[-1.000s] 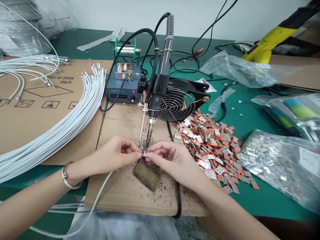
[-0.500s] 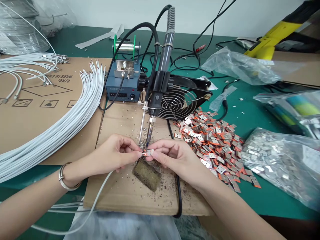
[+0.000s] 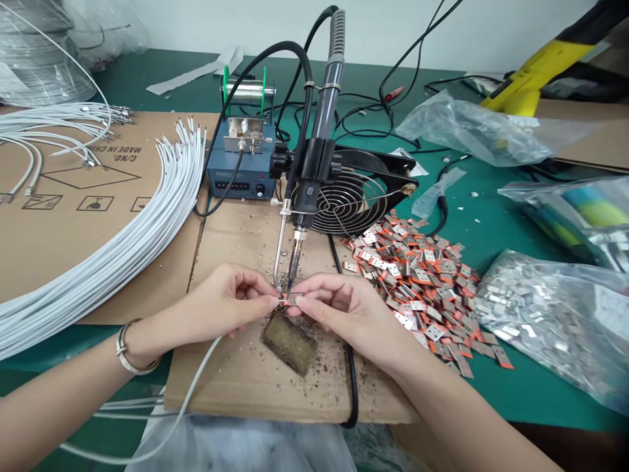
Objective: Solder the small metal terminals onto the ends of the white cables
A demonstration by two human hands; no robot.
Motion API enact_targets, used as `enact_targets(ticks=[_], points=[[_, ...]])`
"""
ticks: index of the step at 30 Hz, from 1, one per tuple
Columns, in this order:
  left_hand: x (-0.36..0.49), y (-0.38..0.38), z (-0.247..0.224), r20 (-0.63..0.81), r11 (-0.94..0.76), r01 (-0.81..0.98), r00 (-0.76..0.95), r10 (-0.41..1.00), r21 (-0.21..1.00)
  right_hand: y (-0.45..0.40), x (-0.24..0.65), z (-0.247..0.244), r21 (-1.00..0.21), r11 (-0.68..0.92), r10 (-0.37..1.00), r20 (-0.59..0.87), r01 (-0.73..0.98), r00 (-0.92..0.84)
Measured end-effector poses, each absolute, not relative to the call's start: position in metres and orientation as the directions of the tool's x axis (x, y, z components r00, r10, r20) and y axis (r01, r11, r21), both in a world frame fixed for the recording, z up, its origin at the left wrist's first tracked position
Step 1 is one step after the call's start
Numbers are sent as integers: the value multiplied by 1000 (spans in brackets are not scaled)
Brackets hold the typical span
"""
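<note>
My left hand [image 3: 240, 298] is closed in a pinch on the end of a white cable [image 3: 194, 387], whose length hangs down toward the lower left. Between finger and thumb of my right hand [image 3: 334, 305] is a small metal USB connector [image 3: 295, 299] with an orange part. Cable end and connector meet under the tip of a clamped soldering iron [image 3: 295, 259]; whether the tip touches them is too small to tell. A thin bent metal solder feed tube [image 3: 280, 249] ends just left of the tip. Below my fingers lies a dirty brown sponge [image 3: 289, 342].
A heap of orange-and-metal connectors [image 3: 427, 282] lies right, beside a bag of metal pieces [image 3: 535, 321]. A bundle of white cables [image 3: 147, 242] curves along the left cardboard. Behind stand a fan [image 3: 348, 196], a blue solder feeder [image 3: 240, 174] and a solder spool [image 3: 248, 92].
The connector in my right hand has tilted slightly beneath the iron tip. Both hands otherwise stay in almost the same place.
</note>
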State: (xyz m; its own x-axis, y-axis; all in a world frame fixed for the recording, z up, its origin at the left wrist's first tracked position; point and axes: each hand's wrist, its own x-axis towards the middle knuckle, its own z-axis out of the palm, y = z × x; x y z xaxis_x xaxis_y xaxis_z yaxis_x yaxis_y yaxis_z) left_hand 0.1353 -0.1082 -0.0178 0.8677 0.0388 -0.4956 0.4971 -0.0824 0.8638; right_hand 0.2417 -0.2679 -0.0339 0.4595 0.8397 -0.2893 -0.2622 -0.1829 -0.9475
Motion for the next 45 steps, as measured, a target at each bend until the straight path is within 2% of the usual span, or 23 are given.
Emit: enact_targets(ticks=[11, 21, 27, 45], points=[[134, -106, -18, -480, -68, 481, 877, 28, 874, -270, 241, -34, -933, -167, 851, -300, -320, 431], [135, -107, -14, -521, -72, 522, 853, 22, 850, -271, 243, -34, -928, -176, 856, -309, -329, 414], [136, -109, -19, -508, -114, 513, 858, 68, 851, -268, 242, -33, -926, -200, 835, -333, -322, 439], [137, -109, -15, -509, -59, 512, 859, 62, 857, -270, 243, -35, -908, -159, 848, -326, -387, 418]])
